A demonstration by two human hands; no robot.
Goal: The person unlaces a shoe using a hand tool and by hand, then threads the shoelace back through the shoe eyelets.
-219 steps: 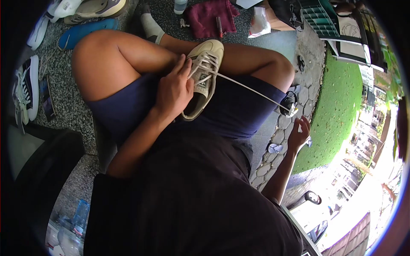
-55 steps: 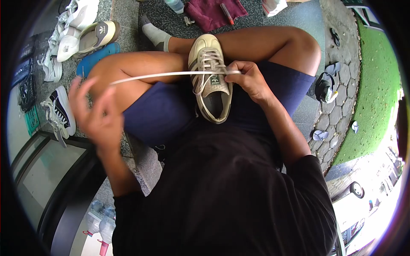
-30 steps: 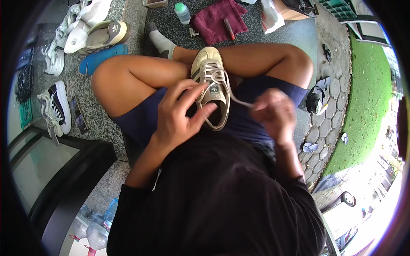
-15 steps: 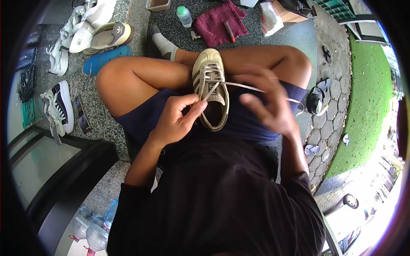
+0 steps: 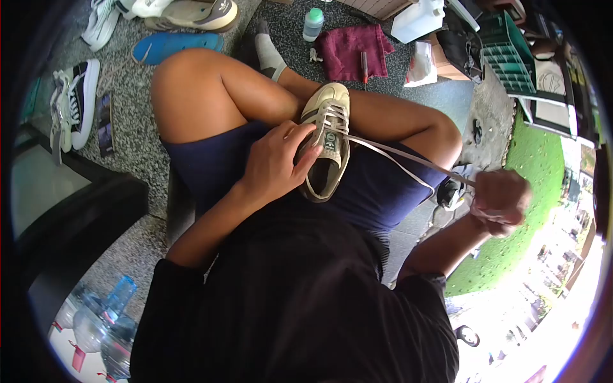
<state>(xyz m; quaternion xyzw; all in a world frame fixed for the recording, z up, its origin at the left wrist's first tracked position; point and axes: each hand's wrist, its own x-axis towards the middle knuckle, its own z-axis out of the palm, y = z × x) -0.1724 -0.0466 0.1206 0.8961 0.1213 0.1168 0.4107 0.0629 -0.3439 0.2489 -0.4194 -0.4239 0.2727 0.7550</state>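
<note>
A cream sneaker (image 5: 330,140) rests in my lap between my crossed legs, toe pointing away from me. My left hand (image 5: 284,153) lies against the left side of its opening, thumb and fingers apart, with nothing visible between them. Out to the right, my right hand (image 5: 501,199) is closed on a pale shoelace (image 5: 415,157) that runs taut from the sneaker's eyelets. A second length of lace droops in a curve over the right side of my shorts. The right hand is slightly blurred.
Beyond my legs are a maroon cloth (image 5: 348,54) with a red-tipped pen, a bottle (image 5: 313,25) and a green crate (image 5: 507,54). Blue insole (image 5: 179,48) and black-and-white shoe (image 5: 84,102) lie to the left. Plastic bottles (image 5: 102,325) stand at the lower left.
My right hand has moved far out to the right and closed, drawing the lace taut. My left hand has let go of a lace end and opened beside the sneaker. The view has turned.
</note>
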